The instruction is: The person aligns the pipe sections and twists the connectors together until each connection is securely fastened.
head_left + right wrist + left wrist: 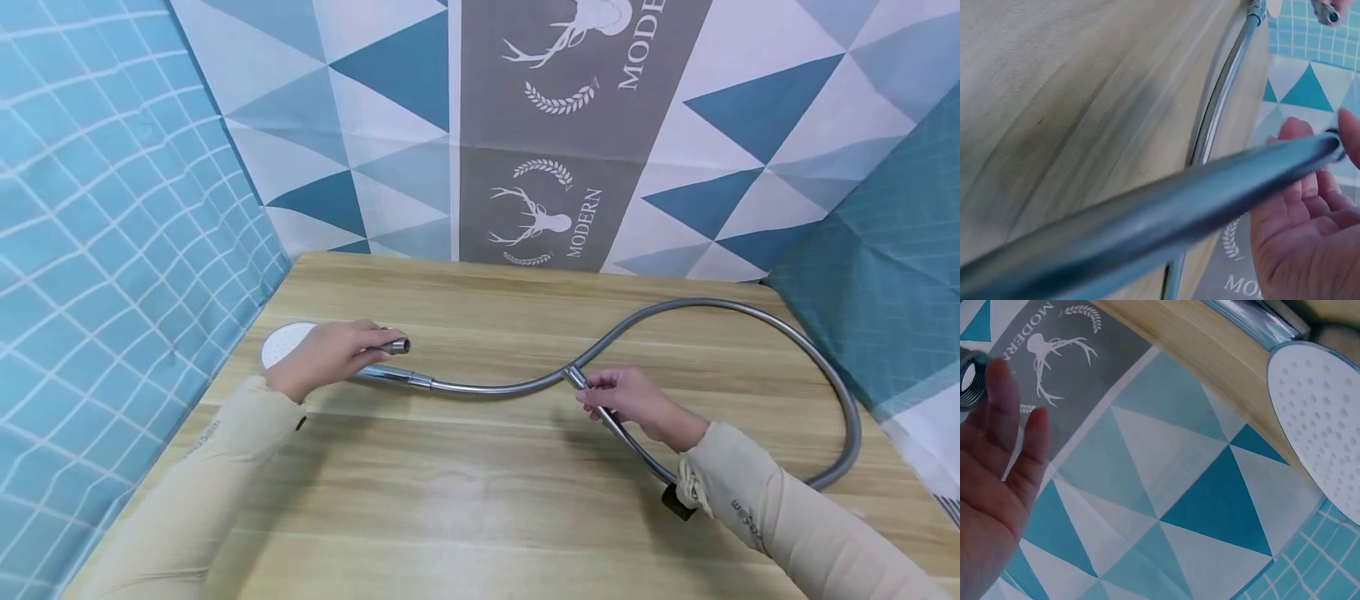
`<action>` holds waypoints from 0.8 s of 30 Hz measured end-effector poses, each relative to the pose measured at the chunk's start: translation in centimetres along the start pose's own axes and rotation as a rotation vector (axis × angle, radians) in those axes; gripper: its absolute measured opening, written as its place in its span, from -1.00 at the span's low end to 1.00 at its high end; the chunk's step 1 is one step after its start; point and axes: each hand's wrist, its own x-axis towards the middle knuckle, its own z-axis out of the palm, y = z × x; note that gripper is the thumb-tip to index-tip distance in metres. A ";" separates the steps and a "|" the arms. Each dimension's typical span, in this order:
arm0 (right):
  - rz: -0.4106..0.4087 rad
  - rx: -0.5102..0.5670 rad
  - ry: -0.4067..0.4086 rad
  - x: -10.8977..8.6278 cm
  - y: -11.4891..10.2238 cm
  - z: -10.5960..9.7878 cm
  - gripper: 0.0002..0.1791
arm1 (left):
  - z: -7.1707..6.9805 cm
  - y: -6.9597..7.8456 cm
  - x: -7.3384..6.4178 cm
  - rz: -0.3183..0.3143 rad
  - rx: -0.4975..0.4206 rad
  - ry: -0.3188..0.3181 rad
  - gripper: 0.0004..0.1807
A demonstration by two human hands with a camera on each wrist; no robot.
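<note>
One long silver hose lies between the two hands, and what matters is how its loose end stands to the fitting across from it. That end, a bright metal connector, sits out past the fingertips of the right hand, whose thumb and fingers pinch the hose just behind it. Its long axis slants forward and to the person's left, so from here it points more toward the back of the table than straight at its opposite number. In the head view it overlaps the hose's own resting run; I can't tell whether they touch.

Well apart, to the left and slightly farther back, is a short threaded fitting, pinched in the left hand. It lies nearly crosswise, its hollow mouth turned toward the right hand. So the two axes meet at an angle, not in line, with a plain gap between.

Going outward, the hose runs left into the handle of a white-faced shower head, which the left hand is much the nearer to, and loops wide on the right before coming back under the right forearm. Beneath is a wood-grained table; behind it hangs a triangle-patterned cloth.
</note>
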 end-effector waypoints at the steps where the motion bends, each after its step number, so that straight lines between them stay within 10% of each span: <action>1: -0.008 0.004 0.006 0.1 0.0 0.2 -0.75 | 0.1 0.1 0.2 0.026 0.004 0.035 -0.63; 11: -0.134 0.095 0.061 1.1 -1.4 1.0 -0.75 | 1.3 1.3 2.5 0.245 0.119 0.382 -0.57; 24: -0.199 0.159 0.268 2.6 -2.7 2.8 -0.53 | 2.1 3.9 5.3 0.449 -0.054 0.531 -0.62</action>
